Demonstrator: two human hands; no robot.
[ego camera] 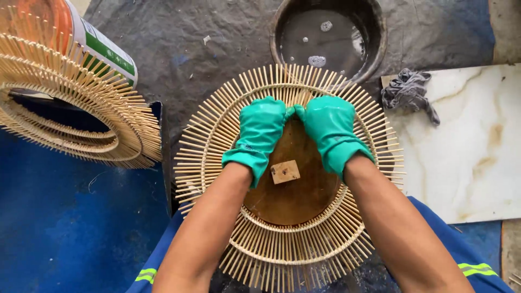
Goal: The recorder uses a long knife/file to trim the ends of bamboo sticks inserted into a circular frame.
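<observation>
A round sunburst frame (217,135) made of many thin bamboo sticks bound to rings lies in front of me. Its centre sits over a brown wooden disc (296,192) with a small square wood block (285,171) on it. My left hand (259,130) and my right hand (330,127), both in green rubber gloves, meet at the far side of the inner ring. Their fingertips pinch the sticks there, thumbs touching. What lies under the fingers is hidden.
A stack of finished bamboo frames (70,108) rests at the left over a can with a green and white label (103,46). A dark bowl of liquid (328,35) stands at the top. A grey rag (408,92) lies on a white marble slab (467,163).
</observation>
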